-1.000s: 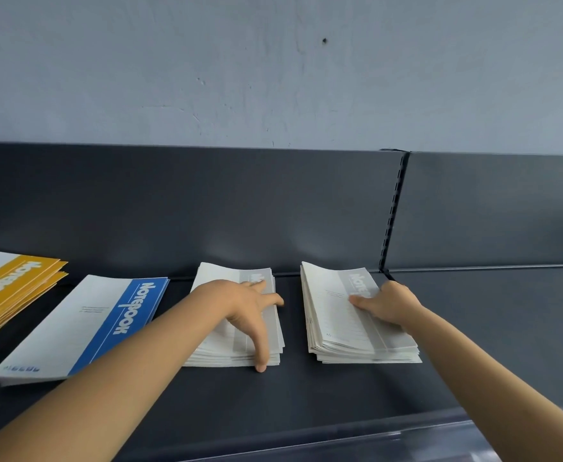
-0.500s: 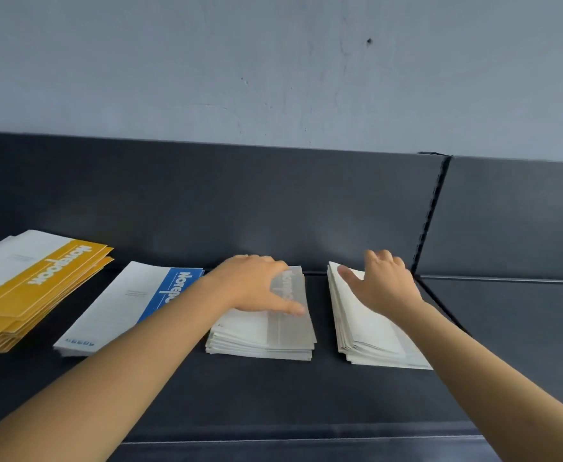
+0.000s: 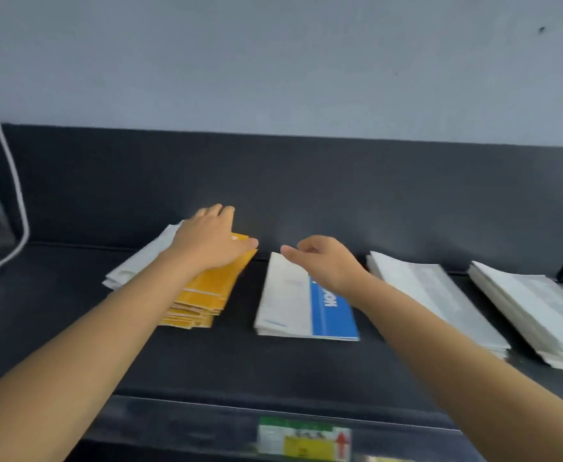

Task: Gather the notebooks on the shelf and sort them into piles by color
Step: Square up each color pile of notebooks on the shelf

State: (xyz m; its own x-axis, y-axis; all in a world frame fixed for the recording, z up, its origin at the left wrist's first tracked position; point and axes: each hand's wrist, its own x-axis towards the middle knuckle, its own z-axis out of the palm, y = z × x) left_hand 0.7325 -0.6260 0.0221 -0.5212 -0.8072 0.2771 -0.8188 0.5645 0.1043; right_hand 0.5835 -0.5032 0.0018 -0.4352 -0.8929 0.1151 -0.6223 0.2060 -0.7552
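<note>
Four piles of notebooks lie in a row on the dark shelf. The yellow pile is at the left, and my left hand lies flat on its far end with fingers spread. To its right is the blue-and-white pile; my right hand hovers over its far end, fingers loosely curled, holding nothing. Two grey-white piles lie further right, one beside the blue pile and one at the frame's right edge.
A dark back panel rises behind the piles, with a pale wall above. A dark object with a white cord stands at the far left. A green and yellow label is on the shelf's front rail.
My view has swung left. Both hands left the two grey-white piles and moved left: the left hand onto the yellow pile, the right hand over the blue pile.
</note>
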